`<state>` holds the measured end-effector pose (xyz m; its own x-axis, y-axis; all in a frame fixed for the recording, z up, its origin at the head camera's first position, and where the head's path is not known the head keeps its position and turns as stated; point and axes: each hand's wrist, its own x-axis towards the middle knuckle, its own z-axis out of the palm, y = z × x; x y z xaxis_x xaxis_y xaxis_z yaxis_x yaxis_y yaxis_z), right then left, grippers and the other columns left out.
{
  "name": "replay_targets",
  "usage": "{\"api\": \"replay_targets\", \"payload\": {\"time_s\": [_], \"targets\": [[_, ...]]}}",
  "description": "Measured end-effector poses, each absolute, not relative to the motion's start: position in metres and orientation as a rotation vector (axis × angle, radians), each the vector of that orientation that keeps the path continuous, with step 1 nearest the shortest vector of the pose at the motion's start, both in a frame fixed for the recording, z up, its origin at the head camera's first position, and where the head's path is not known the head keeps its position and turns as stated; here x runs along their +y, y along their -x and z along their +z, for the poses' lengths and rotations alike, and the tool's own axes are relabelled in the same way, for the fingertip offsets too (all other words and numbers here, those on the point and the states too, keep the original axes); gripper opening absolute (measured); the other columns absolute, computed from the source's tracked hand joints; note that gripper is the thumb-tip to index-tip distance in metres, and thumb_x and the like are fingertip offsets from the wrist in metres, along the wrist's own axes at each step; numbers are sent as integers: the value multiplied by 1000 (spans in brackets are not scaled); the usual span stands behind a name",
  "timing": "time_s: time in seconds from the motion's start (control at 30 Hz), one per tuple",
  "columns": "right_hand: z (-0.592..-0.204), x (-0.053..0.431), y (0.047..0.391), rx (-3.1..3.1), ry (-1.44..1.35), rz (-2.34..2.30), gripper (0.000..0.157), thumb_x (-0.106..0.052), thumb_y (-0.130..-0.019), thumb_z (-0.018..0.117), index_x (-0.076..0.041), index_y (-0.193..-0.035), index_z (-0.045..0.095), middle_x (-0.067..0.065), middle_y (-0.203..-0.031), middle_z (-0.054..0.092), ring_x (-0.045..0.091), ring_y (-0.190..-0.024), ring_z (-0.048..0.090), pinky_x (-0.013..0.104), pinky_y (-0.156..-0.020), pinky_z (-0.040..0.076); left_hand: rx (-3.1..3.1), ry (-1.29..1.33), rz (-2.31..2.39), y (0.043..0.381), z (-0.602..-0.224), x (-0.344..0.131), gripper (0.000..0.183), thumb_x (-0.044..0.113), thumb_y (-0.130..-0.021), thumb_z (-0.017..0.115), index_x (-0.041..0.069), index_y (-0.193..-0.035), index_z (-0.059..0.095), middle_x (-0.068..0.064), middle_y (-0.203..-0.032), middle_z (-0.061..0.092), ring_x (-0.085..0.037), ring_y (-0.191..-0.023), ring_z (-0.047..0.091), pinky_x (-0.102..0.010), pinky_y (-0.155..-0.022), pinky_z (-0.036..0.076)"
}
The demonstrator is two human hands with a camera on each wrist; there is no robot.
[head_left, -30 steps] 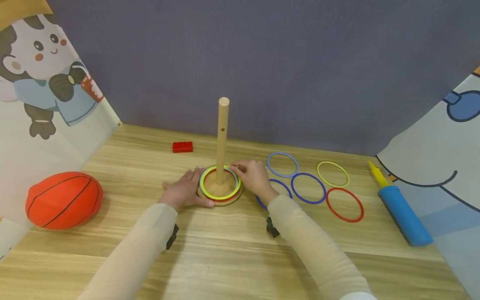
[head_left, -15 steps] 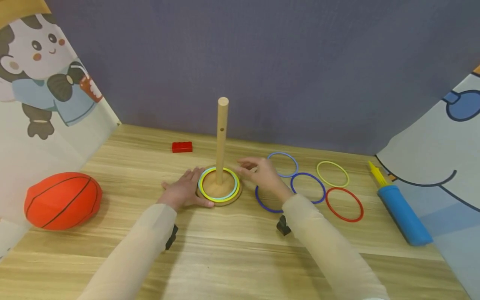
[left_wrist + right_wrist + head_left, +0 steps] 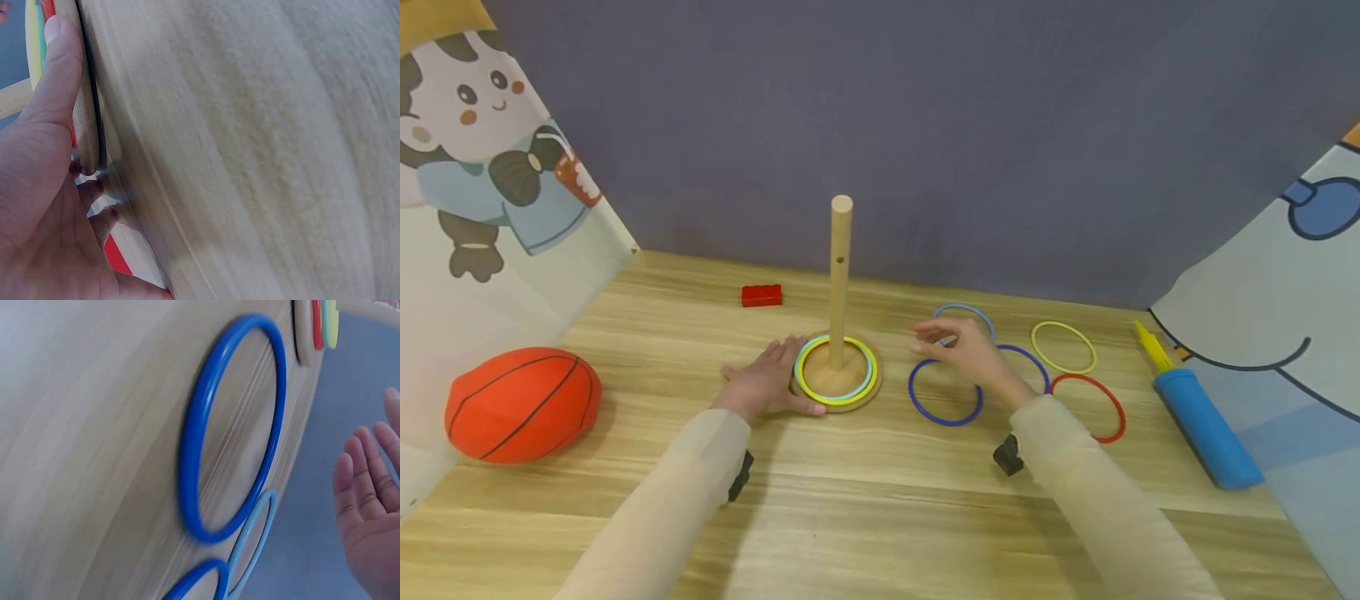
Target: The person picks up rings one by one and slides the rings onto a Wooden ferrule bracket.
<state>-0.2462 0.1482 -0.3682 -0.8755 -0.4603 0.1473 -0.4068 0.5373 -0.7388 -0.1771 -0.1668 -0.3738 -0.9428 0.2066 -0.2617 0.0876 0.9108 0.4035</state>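
A wooden ring-toss stand (image 3: 840, 275) stands upright mid-table with rings stacked round its post: yellow (image 3: 333, 328) on top, then turquoise (image 3: 324, 325), then red (image 3: 317, 325) against the base. My left hand (image 3: 763, 379) holds the left side of the round base, thumb (image 3: 55, 75) along its near edge and fingers beyond it. To the right my right hand (image 3: 966, 346) hovers with loosely bent fingers and nothing in them, over a dark blue ring (image 3: 951, 423) and a light blue ring (image 3: 962, 305). It partly covers both the light blue ring and another dark blue ring (image 3: 1037, 357).
Farther right lie a yellow ring (image 3: 1071, 372) and a red ring (image 3: 1123, 412), the latter partly behind the sleeve. A blue pump (image 3: 1210, 429) with a yellow nozzle lies near the right wall. At left are a red basketball (image 3: 523, 404) and a red toy brick (image 3: 762, 296).
My right hand has let go of the stacked rings and moved right, away from the post. The rings have settled onto the base. The left hand stays in place.
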Motion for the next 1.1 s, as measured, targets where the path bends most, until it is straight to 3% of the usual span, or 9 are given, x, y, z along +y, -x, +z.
{"api": "replay_targets", "payload": {"time_s": [0.33, 0.63, 1.1], "targets": [[-373, 178, 250, 2731, 698, -1237, 38, -15, -92, 77, 2, -125, 69, 18, -117, 72, 30, -107, 68, 47, -91, 55, 2783, -234, 578, 175, -373, -168, 123, 62, -73, 84, 9, -162, 19, -22, -166, 21, -41, -153, 16, -93, -92, 10], [-382, 196, 257, 2722, 630, -1127, 33, -18, -94, 75, -2, -123, 73, 12, -113, 74, 29, -108, 67, 45, -93, 56, 2781, -229, 568, 177, -375, -167, 121, 59, -75, 85, 9, -162, 18, -21, -166, 20, -41, -153, 15, -93, -92, 9], [-395, 195, 268, 2731, 682, -977, 24, -14, -90, 78, -2, -111, 77, 8, -102, 76, 24, -93, 70, 40, -84, 57, 2786, -225, 557, 175, -373, -167, 120, 59, -75, 84, 9, -162, 19, -20, -166, 20, -41, -153, 15, -92, -93, 10]]}}
